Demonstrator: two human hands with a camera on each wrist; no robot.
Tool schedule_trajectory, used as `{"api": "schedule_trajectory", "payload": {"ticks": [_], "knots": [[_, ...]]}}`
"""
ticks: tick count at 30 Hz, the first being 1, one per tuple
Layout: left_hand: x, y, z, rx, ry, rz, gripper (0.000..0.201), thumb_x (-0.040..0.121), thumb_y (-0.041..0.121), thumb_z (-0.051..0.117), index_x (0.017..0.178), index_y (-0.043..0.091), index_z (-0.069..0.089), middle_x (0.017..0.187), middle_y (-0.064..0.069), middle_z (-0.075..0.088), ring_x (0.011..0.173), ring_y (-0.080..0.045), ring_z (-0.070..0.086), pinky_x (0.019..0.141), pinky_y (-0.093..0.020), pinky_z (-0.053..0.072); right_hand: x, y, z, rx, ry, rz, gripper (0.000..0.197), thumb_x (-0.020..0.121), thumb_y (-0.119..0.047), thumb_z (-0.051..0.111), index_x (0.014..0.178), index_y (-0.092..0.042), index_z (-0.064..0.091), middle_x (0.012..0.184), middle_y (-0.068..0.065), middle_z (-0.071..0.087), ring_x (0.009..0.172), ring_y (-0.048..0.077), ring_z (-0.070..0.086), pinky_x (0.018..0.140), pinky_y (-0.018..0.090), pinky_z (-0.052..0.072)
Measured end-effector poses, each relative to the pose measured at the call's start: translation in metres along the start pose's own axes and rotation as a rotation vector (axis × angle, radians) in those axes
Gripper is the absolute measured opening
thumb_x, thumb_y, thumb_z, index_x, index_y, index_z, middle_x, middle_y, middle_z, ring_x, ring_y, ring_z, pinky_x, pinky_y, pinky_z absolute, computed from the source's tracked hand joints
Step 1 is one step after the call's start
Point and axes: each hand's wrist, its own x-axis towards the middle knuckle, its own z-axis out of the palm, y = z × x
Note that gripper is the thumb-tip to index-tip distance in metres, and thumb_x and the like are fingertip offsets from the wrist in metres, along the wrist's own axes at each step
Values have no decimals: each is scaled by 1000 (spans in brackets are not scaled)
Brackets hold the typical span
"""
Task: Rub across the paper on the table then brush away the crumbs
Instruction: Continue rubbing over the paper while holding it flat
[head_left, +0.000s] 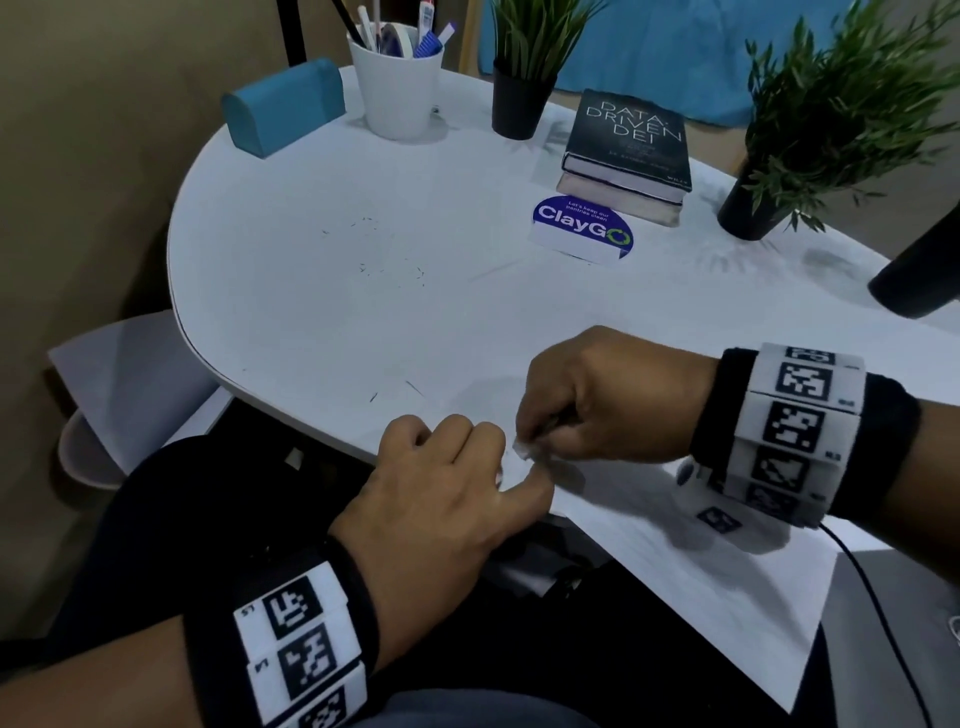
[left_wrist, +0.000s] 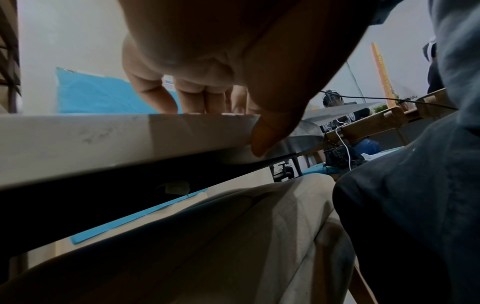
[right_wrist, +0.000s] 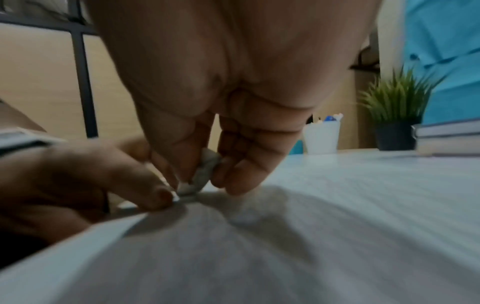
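Note:
A white sheet of paper (head_left: 701, 597) lies at the near right of the white table (head_left: 363, 322) and overhangs its front edge. My right hand (head_left: 527, 447) pinches a small white eraser (head_left: 522, 451) and holds its tip down on the paper's left corner; the right wrist view shows the eraser (right_wrist: 205, 170) between thumb and fingers of that hand (right_wrist: 200, 183). My left hand (head_left: 467, 467) presses on the same corner right beside the eraser, fingers on top, thumb along the edge. Dark crumbs (head_left: 389, 270) are scattered across the table's middle, with a few more (head_left: 410, 387) nearer the hands.
At the back stand a blue box (head_left: 283, 106), a white cup of pens (head_left: 397, 88), two potted plants (head_left: 519, 67) (head_left: 810, 130), stacked books (head_left: 626, 150) and a ClayGo sign (head_left: 582, 228). A black object (head_left: 919, 275) juts in at right. A cable (head_left: 883, 613) trails from my right wrist.

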Motion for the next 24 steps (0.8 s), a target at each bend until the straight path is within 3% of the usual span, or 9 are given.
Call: {"api": "schedule_trajectory", "payload": {"ticks": [5, 7, 9, 11, 15, 17, 19, 21, 24], "knots": [[1, 0, 1, -10, -1, 15, 60, 59, 6, 68, 115, 26, 61, 90, -7, 59, 75, -28, 54, 69, -43, 37, 12, 34, -20, -105, 198, 201, 9, 81, -27, 74, 88, -24, 79, 82, -6, 70, 80, 14, 64, 74, 25, 47], [1, -1, 1, -10, -1, 18, 61, 58, 6, 69, 115, 27, 61, 91, -7, 60, 75, -29, 54, 69, -43, 37, 11, 27, -16, -120, 199, 143, 8, 81, -27, 74, 87, -24, 79, 82, -6, 70, 80, 13, 64, 75, 26, 47], [0, -2, 1, -13, -4, 18, 61, 61, 9, 68, 118, 28, 60, 92, -7, 60, 77, -30, 55, 69, -44, 37, 3, 8, -5, -55, 73, 17, 9, 80, -31, 74, 87, -27, 78, 81, -8, 69, 77, 9, 64, 74, 25, 49], [0, -2, 1, -8, -8, 20, 60, 62, 11, 69, 119, 29, 59, 93, -7, 60, 78, -30, 56, 69, -44, 37, -1, 4, 1, -14, -17, -14, 13, 79, -34, 71, 88, -28, 78, 81, -7, 69, 76, 9, 64, 73, 26, 50], [1, -1, 3, -12, -11, 9, 61, 58, 13, 74, 116, 27, 61, 92, -7, 61, 77, -30, 56, 69, -44, 37, 9, 37, -17, -150, 185, 165, 12, 81, -30, 70, 87, -24, 78, 80, -3, 69, 78, 17, 62, 77, 35, 52], [1, -2, 3, -15, -14, 9, 61, 58, 15, 76, 116, 28, 60, 92, -6, 60, 77, -30, 55, 69, -44, 36, 8, 30, -15, -185, 209, 112, 13, 81, -31, 67, 85, -24, 77, 79, -4, 69, 79, 19, 64, 76, 30, 51], [1, -3, 2, -22, -26, 6, 61, 59, 23, 82, 116, 29, 60, 92, -6, 59, 77, -30, 55, 69, -44, 36, 2, 8, -4, -102, 89, -20, 12, 80, -32, 69, 85, -25, 77, 78, -7, 70, 77, 13, 64, 73, 25, 48], [1, -2, 3, -22, -41, 2, 64, 58, 28, 84, 116, 29, 60, 92, -6, 59, 77, -29, 55, 69, -44, 37, 1, 3, -1, -21, -4, -19, 13, 81, -35, 70, 88, -27, 78, 79, -11, 68, 74, 6, 61, 72, 24, 48], [1, -1, 3, -23, -44, -6, 65, 54, 21, 82, 115, 29, 60, 92, -5, 60, 77, -28, 56, 69, -43, 36, 13, 34, -18, -92, 157, 155, 11, 83, -29, 74, 90, -23, 79, 75, -16, 62, 72, 3, 56, 76, 27, 49]]}}
